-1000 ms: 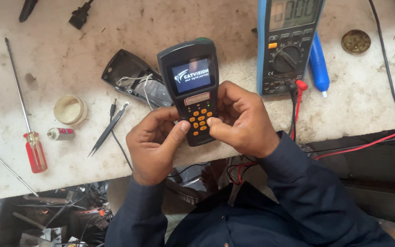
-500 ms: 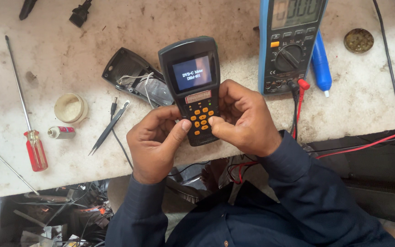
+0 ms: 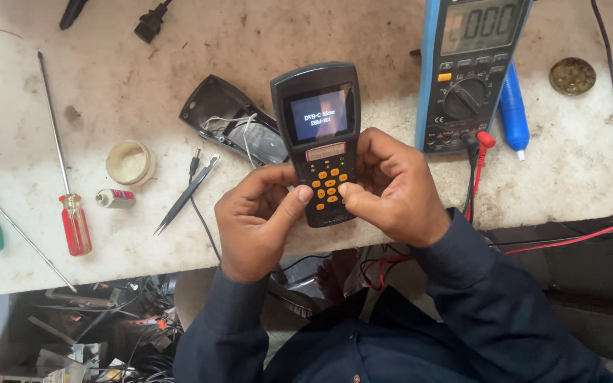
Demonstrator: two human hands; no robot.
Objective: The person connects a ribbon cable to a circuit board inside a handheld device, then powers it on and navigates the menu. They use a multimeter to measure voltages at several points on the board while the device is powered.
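Both my hands hold a black handheld meter (image 3: 318, 128) with orange keys and a lit screen showing white text on a dark background. My left hand (image 3: 255, 220) grips its lower left side, the thumb against the keypad edge. My right hand (image 3: 394, 186) wraps the lower right side, its thumb resting on the orange keys. The device is tilted upright above the front of the white workbench (image 3: 143, 85).
A blue multimeter (image 3: 466, 71) with red and black leads stands at right, next to a blue pen-shaped tool (image 3: 513, 113). An open black casing (image 3: 232, 120), tweezers (image 3: 186, 193), a red-handled screwdriver (image 3: 72, 213), a tape roll (image 3: 130, 162) and a small tube (image 3: 115, 198) lie left.
The meter's screen changed from a bright logo picture to a dark screen with white text. My hands and the device have barely moved.
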